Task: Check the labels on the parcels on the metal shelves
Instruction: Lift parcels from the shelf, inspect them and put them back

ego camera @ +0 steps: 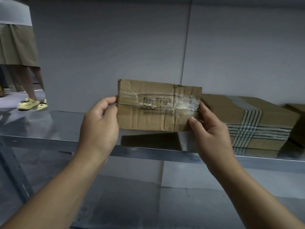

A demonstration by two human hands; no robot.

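A small worn cardboard parcel (153,113) with clear tape and a faint printed mark across its face is held up just above the metal shelf (49,129). My left hand (99,124) grips its left edge, fingers curled round it. My right hand (212,129) holds the right edge, thumb pressed on the front near the lower corner. The parcel's broad face is turned toward me. Its reflection shows in the shiny shelf below.
A larger brown box (244,123) strapped with striped tape lies on the shelf to the right, and another box (297,128) sits at the far right edge. A person in a skirt and yellow shoes (31,104) stands beyond the shelf's left end. A lower shelf (115,204) lies beneath.
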